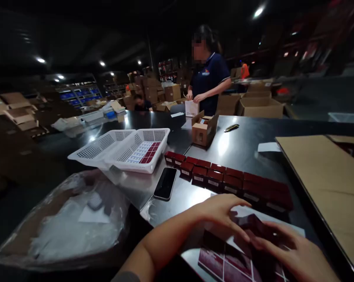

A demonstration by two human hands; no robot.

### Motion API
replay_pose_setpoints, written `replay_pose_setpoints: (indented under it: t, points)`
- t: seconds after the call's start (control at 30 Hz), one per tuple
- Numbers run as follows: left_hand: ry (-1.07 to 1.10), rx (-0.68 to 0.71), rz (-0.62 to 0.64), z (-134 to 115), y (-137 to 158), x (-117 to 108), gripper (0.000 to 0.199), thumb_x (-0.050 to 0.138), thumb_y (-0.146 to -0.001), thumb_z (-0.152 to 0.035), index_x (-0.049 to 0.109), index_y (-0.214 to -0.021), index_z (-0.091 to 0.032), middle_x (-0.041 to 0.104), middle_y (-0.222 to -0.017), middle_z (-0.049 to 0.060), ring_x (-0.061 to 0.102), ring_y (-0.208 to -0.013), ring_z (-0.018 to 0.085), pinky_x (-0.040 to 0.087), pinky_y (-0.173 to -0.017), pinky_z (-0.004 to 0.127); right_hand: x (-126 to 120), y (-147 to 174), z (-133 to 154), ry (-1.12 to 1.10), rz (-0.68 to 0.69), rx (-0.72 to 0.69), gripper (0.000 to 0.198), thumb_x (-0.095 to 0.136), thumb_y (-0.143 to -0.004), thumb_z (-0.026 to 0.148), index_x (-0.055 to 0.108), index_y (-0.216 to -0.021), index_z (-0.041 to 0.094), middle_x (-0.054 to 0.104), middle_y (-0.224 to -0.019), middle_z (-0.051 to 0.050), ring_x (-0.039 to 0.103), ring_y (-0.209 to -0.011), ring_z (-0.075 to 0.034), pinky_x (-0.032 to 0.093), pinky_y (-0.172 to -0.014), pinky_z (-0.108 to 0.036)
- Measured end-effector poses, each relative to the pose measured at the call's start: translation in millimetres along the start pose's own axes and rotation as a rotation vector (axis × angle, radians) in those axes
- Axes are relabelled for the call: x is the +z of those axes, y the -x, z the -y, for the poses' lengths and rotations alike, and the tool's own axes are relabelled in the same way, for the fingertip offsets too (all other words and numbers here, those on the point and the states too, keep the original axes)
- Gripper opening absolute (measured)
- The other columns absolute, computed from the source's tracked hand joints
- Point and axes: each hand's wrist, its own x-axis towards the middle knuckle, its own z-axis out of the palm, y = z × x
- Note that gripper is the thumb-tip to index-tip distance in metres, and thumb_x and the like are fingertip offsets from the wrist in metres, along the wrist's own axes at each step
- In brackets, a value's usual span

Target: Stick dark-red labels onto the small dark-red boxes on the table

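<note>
My right hand (294, 246) has its thumb and fingers closed on a small dark red box (251, 223). My left hand (221, 213) curves around the box's left side, thumb and fingers apart; whether it touches is unclear. Beneath both hands lies a white sheet (297, 229). Maroon rectangles with white lines between them (215, 262) show below, partly hidden by my hands and shadow. Just beyond my hands, glossy dark red boxes (214, 182) stand in two rows, white labels on their near sides.
A phone (165, 184) lies left of the rows. Behind it, a white basket (152, 168) holds maroon and white pieces. Plastic-lined carton (62, 223) at left, small carton (202, 135) and cutter (231, 128) farther back, cardboard (326, 188) at right. A co-worker (209, 78) handles a white bag (191, 108).
</note>
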Motion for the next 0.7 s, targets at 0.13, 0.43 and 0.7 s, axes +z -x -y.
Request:
replay_pose_setpoints:
  t: [0.13, 0.43, 0.7]
  points:
    - [0.101, 0.074, -0.183, 2, 4, -13, 0.080, 0.089, -0.061, -0.045, 0.062, -0.131, -0.017, 0.065, -0.129, 0.015, 0.062, -0.118, 0.030, 0.048, -0.103, 0.042, 4, 0, -9, 0.079, 0.099, -0.076, 0.050, 0.067, -0.071, 0.062, 0.075, -0.098, 0.021, 0.075, -0.103, -0.011, 0.072, -0.093, -0.033, 0.061, -0.077, -0.039]
    - [0.463, 0.043, -0.932, -45, 0, -84, 0.036, 0.072, -0.080, -0.043, 0.071, -0.102, -0.015, 0.074, -0.097, 0.007, 0.069, -0.085, 0.016, 0.054, -0.071, 0.025, 90, 75, 123, 0.302, -0.512, -1.159, 0.045, 0.062, -0.086, 0.027, 0.053, -0.129, 0.015, 0.061, -0.125, -0.020, 0.056, -0.124, -0.037, 0.047, -0.103, -0.055]
    - [0.221, -0.439, -1.333, 41, 44, -83, 0.013, 0.060, -0.088, -0.027, 0.067, -0.089, -0.016, 0.072, -0.086, 0.006, 0.065, -0.083, 0.017, 0.048, -0.085, 0.030, 204, 157, 214, -0.383, -0.375, -1.537, 0.024, 0.046, -0.096, 0.015, 0.059, -0.114, 0.024, 0.077, -0.098, -0.002, 0.071, -0.105, -0.019, 0.056, -0.100, -0.038]
